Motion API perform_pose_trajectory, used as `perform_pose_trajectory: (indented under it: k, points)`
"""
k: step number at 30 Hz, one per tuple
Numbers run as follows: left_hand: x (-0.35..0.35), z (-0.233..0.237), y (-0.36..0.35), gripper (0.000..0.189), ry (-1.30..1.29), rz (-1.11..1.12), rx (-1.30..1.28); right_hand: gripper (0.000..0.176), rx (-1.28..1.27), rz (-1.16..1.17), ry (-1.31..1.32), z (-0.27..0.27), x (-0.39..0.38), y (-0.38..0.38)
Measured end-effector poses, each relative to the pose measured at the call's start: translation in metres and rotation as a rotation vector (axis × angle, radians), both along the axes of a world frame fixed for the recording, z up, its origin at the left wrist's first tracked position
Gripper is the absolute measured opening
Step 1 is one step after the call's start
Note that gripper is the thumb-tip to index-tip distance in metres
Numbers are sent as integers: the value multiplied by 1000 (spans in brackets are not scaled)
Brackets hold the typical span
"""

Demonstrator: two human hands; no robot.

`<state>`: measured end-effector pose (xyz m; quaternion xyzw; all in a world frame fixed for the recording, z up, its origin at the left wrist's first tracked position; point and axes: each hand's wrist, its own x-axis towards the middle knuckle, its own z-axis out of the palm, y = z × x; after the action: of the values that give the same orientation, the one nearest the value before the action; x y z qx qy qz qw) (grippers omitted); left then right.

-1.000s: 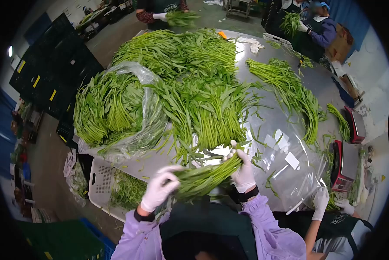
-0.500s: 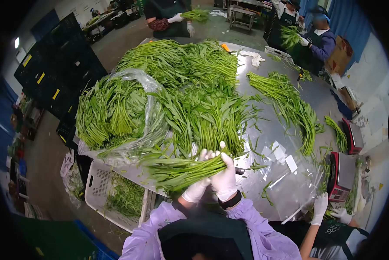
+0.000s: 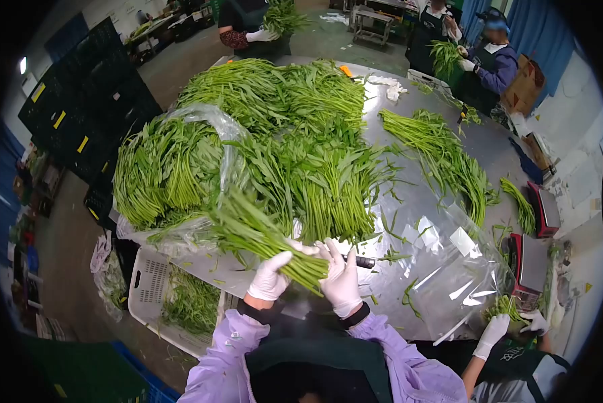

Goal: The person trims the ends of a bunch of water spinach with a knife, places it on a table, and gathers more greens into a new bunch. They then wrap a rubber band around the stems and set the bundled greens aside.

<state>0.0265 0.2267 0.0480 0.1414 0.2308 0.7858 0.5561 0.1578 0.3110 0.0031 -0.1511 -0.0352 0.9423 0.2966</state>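
A bunch of long green leafy stems [image 3: 258, 235] is held over the table's near edge, its leaves pointing up and left. My left hand [image 3: 271, 277], in a white glove, is wrapped round the bunch from the left. At the cut ends my right hand [image 3: 340, 279], also gloved, has its fingers against the stems; something dark and cylindrical [image 3: 362, 262] shows just beside it. Beyond the hands lies a large heap of the same greens [image 3: 328, 181]. More greens [image 3: 170, 168] sit in a clear plastic bag [image 3: 227, 124] on the left.
A white crate [image 3: 144, 285] with loose greens stands below the table's left edge. Clear plastic film [image 3: 462, 282] and red scales [image 3: 530, 265] are at the right. A co-worker's gloved hands [image 3: 495, 332] are at lower right. Other people stand across the metal table [image 3: 395, 191]. Dark crates [image 3: 90, 101] are stacked left.
The bunch has tilted, its leaves now higher and its cut ends lower. My left hand has moved left and up along it. The co-worker at lower right now has greens and plastic film nearby.
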Motion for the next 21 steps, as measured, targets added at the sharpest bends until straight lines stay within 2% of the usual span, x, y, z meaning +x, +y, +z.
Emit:
perform_pose_trajectory:
  k: [2,3,5,7,8,9,11,12,14,15,17,19,21]
  points:
    - [8,-20,1,28,103,-11,-180,72,195,53,-137,17,-7,-16]
    - [14,-18,-1,30,-17,-22,-192,71,223,46,-176,13,-8,-24]
    - [15,-31,-8,30,-228,-25,-175,70,235,175,-175,5,1,-27]
    - [10,-57,-29,31,-235,-76,-246,66,464,295,-247,-3,14,-25]
    - [9,-70,-39,31,-241,-130,-313,63,445,393,-341,-1,26,-21]
    - [13,-66,-48,31,-254,-113,-321,61,463,482,-395,-17,37,-19]
    - [22,-51,-67,34,-90,-257,-413,57,534,636,-475,-16,54,-19]
    - [28,-52,-74,37,-145,-286,-422,57,520,645,-477,-23,59,-23]
    - [39,-49,-89,39,-91,-296,-420,53,894,603,-455,-41,67,-32]
    - [43,-47,-93,40,-26,-307,-405,53,891,606,-455,-30,67,-35]
    - [50,-51,-95,36,15,-281,-483,55,1412,627,-634,2,65,-41]
    - [50,-39,-88,31,110,-267,-471,59,1465,569,-640,5,62,-49]
    - [46,-7,-77,24,172,-233,-515,63,1688,428,-677,29,56,-48]
